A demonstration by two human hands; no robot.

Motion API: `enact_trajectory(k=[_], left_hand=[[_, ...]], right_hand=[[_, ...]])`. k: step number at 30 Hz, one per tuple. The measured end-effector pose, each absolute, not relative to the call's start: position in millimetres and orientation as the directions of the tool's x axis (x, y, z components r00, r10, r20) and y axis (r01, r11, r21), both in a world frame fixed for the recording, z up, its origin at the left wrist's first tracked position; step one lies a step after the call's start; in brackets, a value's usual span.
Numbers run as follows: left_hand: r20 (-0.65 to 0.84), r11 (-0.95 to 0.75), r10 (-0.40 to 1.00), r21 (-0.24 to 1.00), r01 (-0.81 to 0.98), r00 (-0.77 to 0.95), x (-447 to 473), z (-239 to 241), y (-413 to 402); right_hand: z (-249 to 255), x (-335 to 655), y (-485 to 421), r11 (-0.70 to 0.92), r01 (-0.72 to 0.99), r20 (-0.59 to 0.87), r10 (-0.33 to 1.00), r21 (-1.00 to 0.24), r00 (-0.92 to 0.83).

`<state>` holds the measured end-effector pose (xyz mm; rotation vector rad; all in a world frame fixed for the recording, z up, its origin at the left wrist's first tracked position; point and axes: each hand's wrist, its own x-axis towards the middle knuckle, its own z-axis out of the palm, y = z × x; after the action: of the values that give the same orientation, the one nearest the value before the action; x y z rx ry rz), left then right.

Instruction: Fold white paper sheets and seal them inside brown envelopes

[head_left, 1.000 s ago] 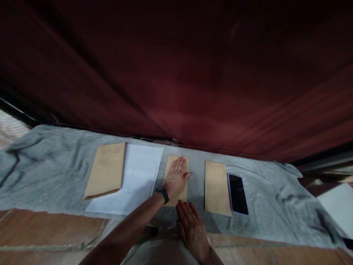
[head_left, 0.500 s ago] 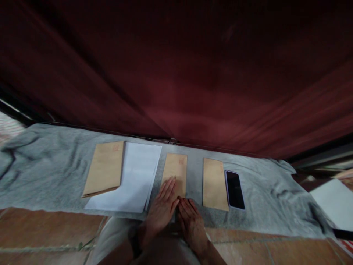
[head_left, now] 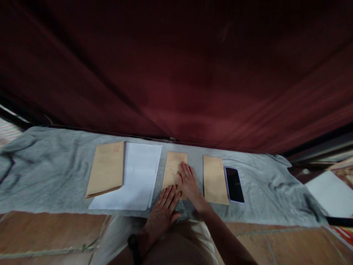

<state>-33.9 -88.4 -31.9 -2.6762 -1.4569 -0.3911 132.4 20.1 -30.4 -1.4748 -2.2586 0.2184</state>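
Observation:
A brown paper envelope (head_left: 171, 167) lies flat in front of me on the grey cloth, a faint red print near its top. My left hand (head_left: 164, 208) rests with fingers stretched out over its near end. Farther up, my right hand (head_left: 189, 180) lies on the envelope's right side, fingertips close to the print. Both hands press flat and hold nothing. To the right is a second brown envelope (head_left: 215, 180), beside a phone (head_left: 234, 184) with a dark screen. At left, a stack of brown envelopes (head_left: 107, 165) partly covers white paper sheets (head_left: 139, 176).
Grey cloth (head_left: 261, 184) with wrinkled ends covers the long narrow surface. A dark red curtain-like sheet (head_left: 176, 81) rises behind it. Tiled floor (head_left: 52, 232) shows along the near side. A white flat object (head_left: 332, 193) lies at the far right.
My right hand has moved up from the envelope's near edge onto its upper right part. My left hand has slid back toward the near end.

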Motion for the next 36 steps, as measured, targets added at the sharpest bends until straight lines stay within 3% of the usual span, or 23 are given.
enact_trajectory(k=[4, 10, 20, 32, 36], left_hand=[[0.265, -0.539, 0.82, 0.06, 0.84, 0.507, -33, -32, -90], [0.257, -0.527, 0.83, 0.077, 0.846, 0.494, -30, -29, -91], [0.324, -0.521, 0.832, 0.174, 0.836, 0.451, -32, -34, -89], [0.292, -0.276, 0.932, 0.183, 0.944, 0.216, -19, -37, -33], [0.258, -0.335, 0.926, 0.219, 0.916, 0.277, 8, -30, -8]], right_hand=[[-32, 124, 60, 0.279, 0.911, 0.225, 0.95, -0.303, -0.216], [-26, 130, 57, 0.237, 0.93, 0.207, 0.961, -0.28, -0.183], [-25, 142, -97, 0.587, 0.762, 0.292, 0.805, -0.273, -0.516], [-30, 164, -108, 0.601, 0.773, 0.31, 0.788, -0.205, -0.531], [-32, 162, -110, 0.585, 0.779, 0.348, 0.796, -0.226, -0.496]])
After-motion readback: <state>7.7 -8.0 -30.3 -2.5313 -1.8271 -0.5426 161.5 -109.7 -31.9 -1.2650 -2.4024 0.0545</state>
